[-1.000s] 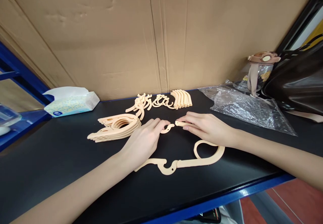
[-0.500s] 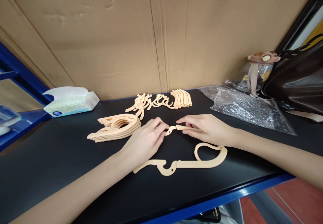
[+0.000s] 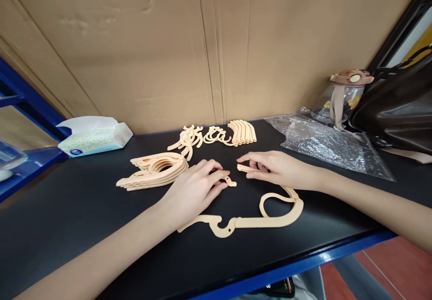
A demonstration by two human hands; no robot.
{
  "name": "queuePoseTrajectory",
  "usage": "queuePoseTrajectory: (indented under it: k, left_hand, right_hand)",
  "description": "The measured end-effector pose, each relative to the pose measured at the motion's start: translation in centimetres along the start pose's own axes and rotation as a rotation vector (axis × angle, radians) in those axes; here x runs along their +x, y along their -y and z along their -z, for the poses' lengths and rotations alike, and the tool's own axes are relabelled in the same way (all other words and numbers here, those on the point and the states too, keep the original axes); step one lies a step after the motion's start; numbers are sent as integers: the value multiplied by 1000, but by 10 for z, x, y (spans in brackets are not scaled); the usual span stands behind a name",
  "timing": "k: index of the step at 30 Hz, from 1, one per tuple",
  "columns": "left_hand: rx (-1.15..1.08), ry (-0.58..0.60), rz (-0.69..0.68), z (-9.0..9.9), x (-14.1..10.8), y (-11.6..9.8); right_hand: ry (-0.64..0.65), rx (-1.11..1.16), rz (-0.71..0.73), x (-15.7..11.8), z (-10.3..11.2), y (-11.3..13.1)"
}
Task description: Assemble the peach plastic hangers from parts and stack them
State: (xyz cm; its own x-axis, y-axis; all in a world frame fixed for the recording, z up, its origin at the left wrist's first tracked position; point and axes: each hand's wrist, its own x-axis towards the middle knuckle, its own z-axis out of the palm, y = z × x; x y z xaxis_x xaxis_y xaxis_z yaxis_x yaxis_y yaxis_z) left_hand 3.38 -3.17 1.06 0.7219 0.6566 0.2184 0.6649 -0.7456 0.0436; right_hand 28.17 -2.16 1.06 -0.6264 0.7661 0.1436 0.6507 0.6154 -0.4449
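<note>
My left hand (image 3: 204,183) pinches a small curved beige piece (image 3: 231,182), whose end pokes out past the fingertips. My right hand (image 3: 275,169) grips a flat beige arm piece (image 3: 243,168), its tip showing between thumb and fingers. A gap separates the two held pieces. Nearer the front edge lies a joined beige hanger shape (image 3: 259,222) with a hook notch and a loop at its right. Left of my left hand is a stack of beige hangers (image 3: 162,174).
At the back sit a pile of small hooks (image 3: 191,138), curved rings (image 3: 216,134) and a row of arm pieces (image 3: 242,131). A tissue pack (image 3: 96,137) stands left; a plastic bag (image 3: 330,144), a bottle (image 3: 351,95) and a dark bag (image 3: 398,106) are right.
The two held pieces have moved apart. The piece in my left hand has turned, its free end now lower, and my right hand has shifted slightly up and right.
</note>
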Motion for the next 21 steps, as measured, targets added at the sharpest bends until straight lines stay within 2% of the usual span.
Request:
queuePoseTrajectory:
  k: [5, 9, 16, 21]
  left_hand:
    - [-8, -12, 7, 0, -1, -1]
    - [-40, -67, -4, 1, -1, -2]
    - [54, -95, -108, 6, -2, -9]
    - [118, -68, -125, 9, -7, -22]
  right_hand:
    - [204, 116, 18, -4, 15, 4]
    - [276, 137, 38, -5, 22, 2]
    - [240, 186, 52, -2, 20, -11]
    - [168, 45, 25, 0, 20, -8]
